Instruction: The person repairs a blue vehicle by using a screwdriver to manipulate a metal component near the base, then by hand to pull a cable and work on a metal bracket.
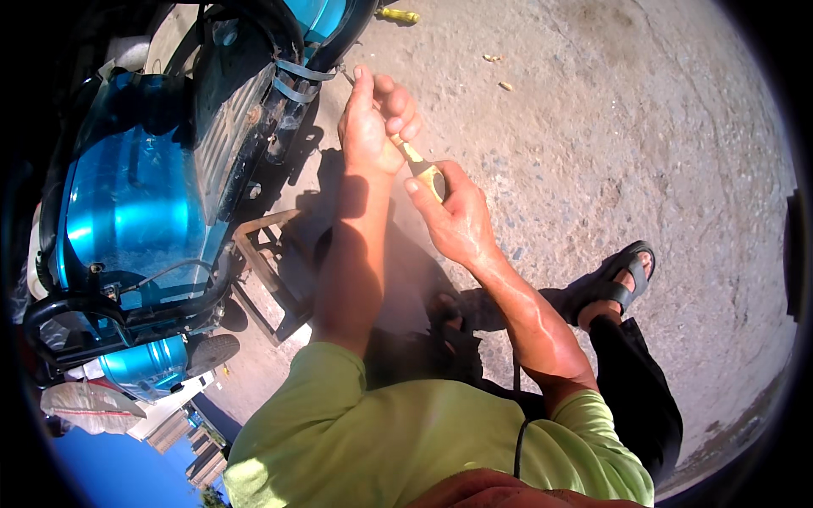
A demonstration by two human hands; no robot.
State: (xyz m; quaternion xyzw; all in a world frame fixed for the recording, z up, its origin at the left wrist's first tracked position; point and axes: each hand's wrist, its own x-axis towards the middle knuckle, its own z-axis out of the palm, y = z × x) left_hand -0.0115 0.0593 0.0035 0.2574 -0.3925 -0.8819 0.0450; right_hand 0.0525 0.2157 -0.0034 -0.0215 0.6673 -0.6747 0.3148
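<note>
My right hand (449, 212) grips a yellow-handled tool (411, 154), thumb along the handle. Above it, my left hand (377, 127) is curled round the upper part of the same tool, with fingertips bent inward. A thin dark end shows beyond my left thumb, pointing toward the vehicle. Just left of that end, grey straps (296, 72) wrap a black frame bar on a bright blue three-wheeler or similar vehicle (127, 199). What the tool's tip touches, if anything, is too small to tell.
A rusty metal stand (250, 233) sits on the concrete ground (618, 127) beside the vehicle. Another yellow-handled item (400, 16) lies at the top, near small debris. My sandalled right foot (618, 288) is at lower right; a wheel (212, 356) shows at lower left.
</note>
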